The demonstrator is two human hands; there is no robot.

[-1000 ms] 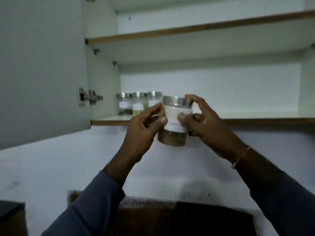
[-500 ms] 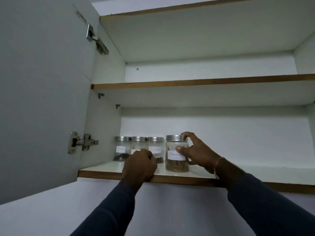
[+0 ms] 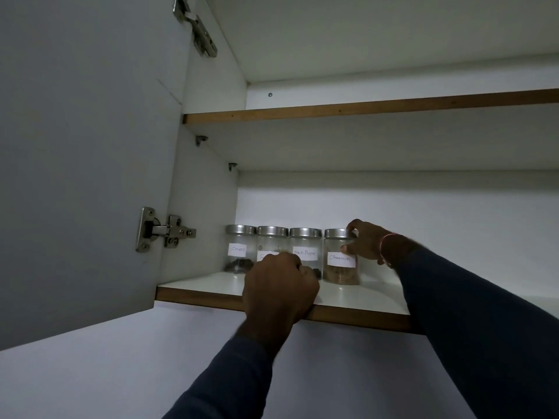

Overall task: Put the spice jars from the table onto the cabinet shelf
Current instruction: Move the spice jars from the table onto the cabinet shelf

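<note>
The left hand (image 3: 279, 290) is resting clenched on the front edge of the white cabinet shelf with a brown wooden lip (image 3: 205, 287), lower centre of the frame, holding no jar. Behind it, three clear glass steel-lidded jars (image 3: 305, 244) are standing in a row. Just right of them, the clear glass steel-lidded jar labelled Cinnamon (image 3: 340, 263) is standing upright on the shelf. The right hand (image 3: 367, 243) is grasping it from its right side. White shelf surface is running on rightward, so that hand can probably withdraw that way.

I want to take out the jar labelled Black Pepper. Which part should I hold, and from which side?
Hold the black pepper jar by its metal lid, reaching from the front and above. The cinnamon jar and another jar stand close on both sides, so fingers probably cannot go round the glass; the lid's front and top are free.
</note>
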